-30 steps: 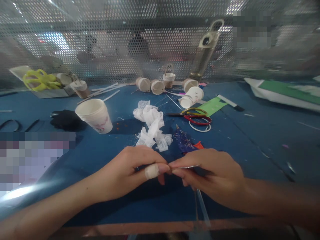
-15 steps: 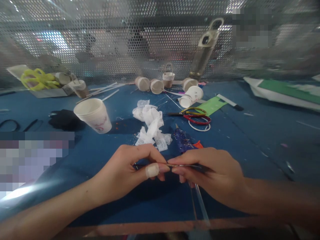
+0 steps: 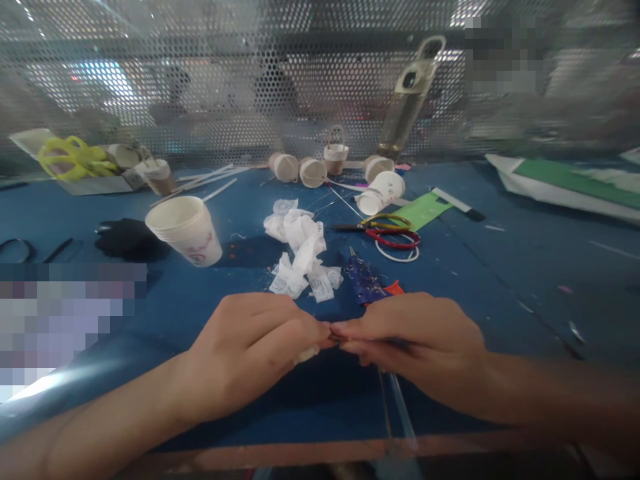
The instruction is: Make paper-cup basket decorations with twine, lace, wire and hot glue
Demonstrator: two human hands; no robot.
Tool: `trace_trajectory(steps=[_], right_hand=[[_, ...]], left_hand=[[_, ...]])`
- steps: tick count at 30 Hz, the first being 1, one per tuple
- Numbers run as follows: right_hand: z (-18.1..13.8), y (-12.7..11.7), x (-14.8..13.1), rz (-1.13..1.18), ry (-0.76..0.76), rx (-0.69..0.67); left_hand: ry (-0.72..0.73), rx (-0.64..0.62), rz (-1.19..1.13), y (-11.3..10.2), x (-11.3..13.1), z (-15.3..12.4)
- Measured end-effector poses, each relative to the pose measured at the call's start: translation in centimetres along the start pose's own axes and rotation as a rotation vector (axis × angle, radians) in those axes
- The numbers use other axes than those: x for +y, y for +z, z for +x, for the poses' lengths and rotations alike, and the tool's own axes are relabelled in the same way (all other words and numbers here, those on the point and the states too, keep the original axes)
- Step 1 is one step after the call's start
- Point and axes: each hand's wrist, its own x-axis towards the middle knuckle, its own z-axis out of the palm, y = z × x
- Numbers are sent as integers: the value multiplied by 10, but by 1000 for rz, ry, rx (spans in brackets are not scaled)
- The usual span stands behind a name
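My left hand (image 3: 250, 350) and my right hand (image 3: 415, 347) meet fingertip to fingertip low over the blue table (image 3: 500, 280). Both are closed in a pinch on a thin clear strip (image 3: 397, 400) that runs from the fingertips down toward the table's front edge. The left hand's knuckles face up and a bandaged finger shows under them. Just beyond the hands lie crumpled white lace (image 3: 300, 253) and a dark blue glue gun (image 3: 365, 280).
A stack of white paper cups (image 3: 185, 230) leans at the left. Red and yellow scissors (image 3: 390, 230), a green paper piece (image 3: 425, 210), small cup baskets (image 3: 313, 170), yellow scissors (image 3: 70, 157) and a perforated metal screen (image 3: 250, 80) stand behind. Green-and-white sheets (image 3: 565, 183) lie far right.
My left hand has rolled over so its knuckles face up and the bandaged finger is mostly hidden. The fingertips of both hands have pressed closer together on the strip.
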Motion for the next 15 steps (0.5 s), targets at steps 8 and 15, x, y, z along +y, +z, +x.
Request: trace_trajectory(steps=[8,15], right_hand=[[0,4,0,129,136,43],[0,9,-4,216,280,115]], left_hand=[[-148,-16,-132,-2,2,5],[-262,9,-203,-2,5,8]])
